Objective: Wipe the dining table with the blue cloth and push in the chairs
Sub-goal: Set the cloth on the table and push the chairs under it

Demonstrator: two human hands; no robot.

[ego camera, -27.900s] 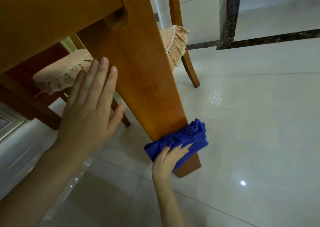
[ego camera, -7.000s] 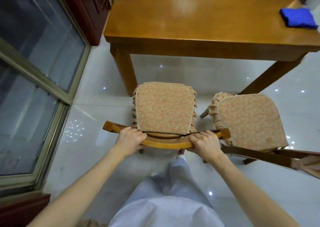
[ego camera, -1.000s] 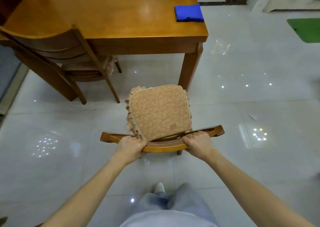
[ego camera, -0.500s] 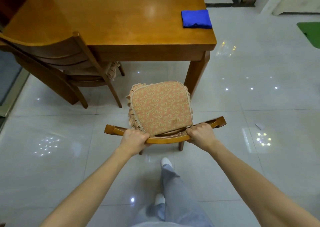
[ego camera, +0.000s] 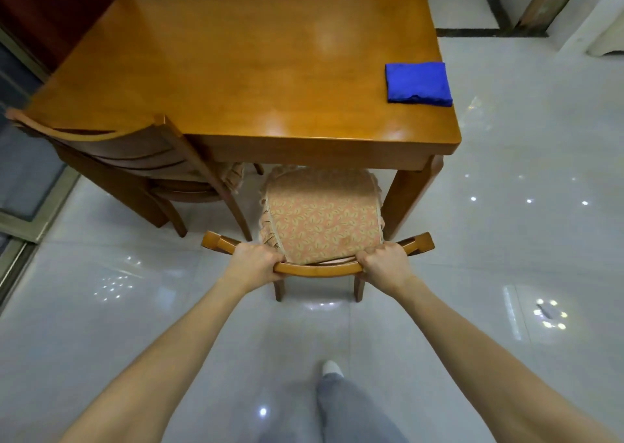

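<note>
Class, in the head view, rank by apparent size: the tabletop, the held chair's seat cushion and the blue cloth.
Largest: tabletop.
Then seat cushion, its far edge hidden under the tabletop.
Smallest: blue cloth.

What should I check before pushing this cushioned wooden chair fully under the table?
1. Grip: left hand and right hand both curl round the chair's curved wooden top rail: ok.
2. Entry: the front edge of the patterned orange seat cushion is under the edge of the rectangular wooden dining table: ok.
3. Fully in: most of the cushion shows outside the table edge: not ok.
4. Right clearance: the cushion's frill is close to the wooden table leg; contact: cannot tell.
5. Left clearance: the neighbouring wooden chair has a rear leg near the rail's end: cannot tell.
6. Folded blue cloth lies on the tabletop, off the path: ok.
</note>
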